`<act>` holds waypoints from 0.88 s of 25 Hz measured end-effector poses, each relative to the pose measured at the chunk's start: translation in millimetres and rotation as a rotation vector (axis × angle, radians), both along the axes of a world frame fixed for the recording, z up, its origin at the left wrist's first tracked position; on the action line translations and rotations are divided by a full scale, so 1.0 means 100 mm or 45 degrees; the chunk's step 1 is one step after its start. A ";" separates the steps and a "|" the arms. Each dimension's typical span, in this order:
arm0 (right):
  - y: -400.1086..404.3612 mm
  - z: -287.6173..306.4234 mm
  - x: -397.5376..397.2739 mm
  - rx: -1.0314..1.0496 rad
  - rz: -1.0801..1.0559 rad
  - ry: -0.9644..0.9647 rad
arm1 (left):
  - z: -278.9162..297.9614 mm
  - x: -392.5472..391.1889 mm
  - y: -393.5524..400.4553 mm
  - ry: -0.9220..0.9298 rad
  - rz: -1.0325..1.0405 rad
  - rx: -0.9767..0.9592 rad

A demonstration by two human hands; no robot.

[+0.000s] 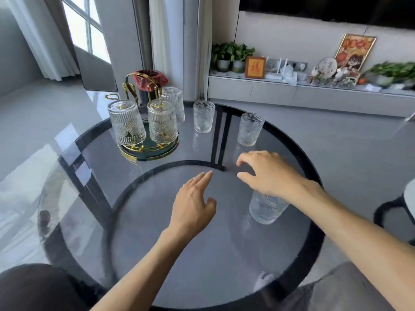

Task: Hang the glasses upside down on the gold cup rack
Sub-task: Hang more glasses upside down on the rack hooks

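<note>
The gold cup rack (131,85) stands on a round dark tray (155,150) at the table's far left. Three ribbed glasses hang upside down on it: one left (125,123), one front (162,123), one behind (175,102). Two glasses stand upright on the table, one at the far middle (204,117) and one to its right (250,129). A third loose glass (266,207) sits under my right wrist, partly hidden. My right hand (267,172) hovers open above the table, short of the right upright glass. My left hand (194,202) is open and flat, holding nothing.
The round glass table (157,254) has a black frame beneath. A bin with a red bag (149,80) stands behind the rack. A low cabinet with plants and frames (280,86) runs along the far wall. A dark stool (399,207) is at the right.
</note>
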State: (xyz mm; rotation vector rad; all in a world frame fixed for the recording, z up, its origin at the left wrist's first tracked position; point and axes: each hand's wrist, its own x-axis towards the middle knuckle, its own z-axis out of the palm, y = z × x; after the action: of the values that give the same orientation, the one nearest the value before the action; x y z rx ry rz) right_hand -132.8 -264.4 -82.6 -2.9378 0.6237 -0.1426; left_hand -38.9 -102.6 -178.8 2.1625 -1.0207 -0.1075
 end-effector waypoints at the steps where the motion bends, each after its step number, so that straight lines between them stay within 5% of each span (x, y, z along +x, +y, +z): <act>1: -0.01 0.03 -0.14 -0.105 0.009 0.135 | 0.00 -0.04 -0.01 0.033 -0.003 0.012; 4: 0.00 0.06 -0.38 -0.153 -0.070 0.494 | 0.03 -0.07 -0.01 0.114 0.046 -0.007; 6: 0.05 0.08 -0.38 -0.040 -0.099 0.511 | 0.11 -0.05 0.01 0.154 0.085 -0.037; 17: 0.97 0.50 0.82 1.267 0.144 -0.683 | 1.05 0.63 0.70 1.226 0.188 -0.865; 22: 1.19 0.52 1.38 1.429 0.431 -0.680 | 1.22 1.10 0.98 1.348 0.239 -1.142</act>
State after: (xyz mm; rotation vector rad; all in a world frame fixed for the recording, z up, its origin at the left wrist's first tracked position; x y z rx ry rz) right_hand 5.1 -145.1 -31.0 -1.7575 0.0448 -0.3710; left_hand 71.6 -5.0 -56.9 1.0767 -0.1491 -0.5235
